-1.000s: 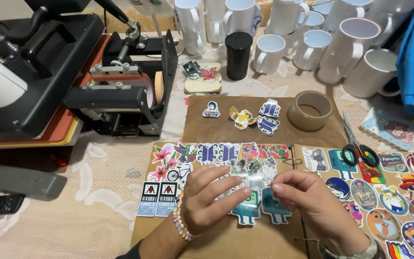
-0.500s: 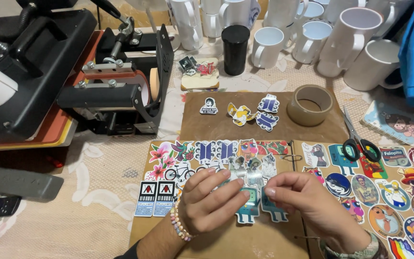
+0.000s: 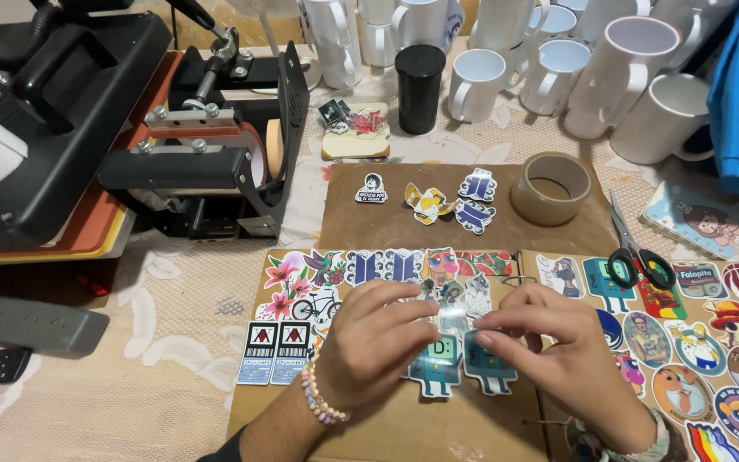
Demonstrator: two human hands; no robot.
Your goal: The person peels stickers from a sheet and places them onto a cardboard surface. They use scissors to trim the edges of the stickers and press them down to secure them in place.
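Note:
My left hand [image 3: 375, 344] and my right hand [image 3: 549, 351] meet over a brown board [image 3: 387, 428] covered with cut-out stickers. Between their fingertips they pinch a small glossy sticker [image 3: 452, 318], held just above two teal robot-shaped stickers [image 3: 462, 366]. A beaded bracelet sits on my left wrist. Further stickers lie in a row along the board's top edge [image 3: 387, 265]. My fingers hide part of the pinched sticker.
A black heat press [image 3: 87, 128] fills the left. White mugs [image 3: 558, 60] and a black cylinder [image 3: 419, 87] stand at the back. A tape roll [image 3: 551, 186], loose stickers [image 3: 446, 204], black-handled scissors [image 3: 635, 252] and a second sticker board [image 3: 712, 334] lie to the right.
Both hands have drawn slightly closer together over the teal stickers. The camera has tilted a little, shifting the table contents in the frame.

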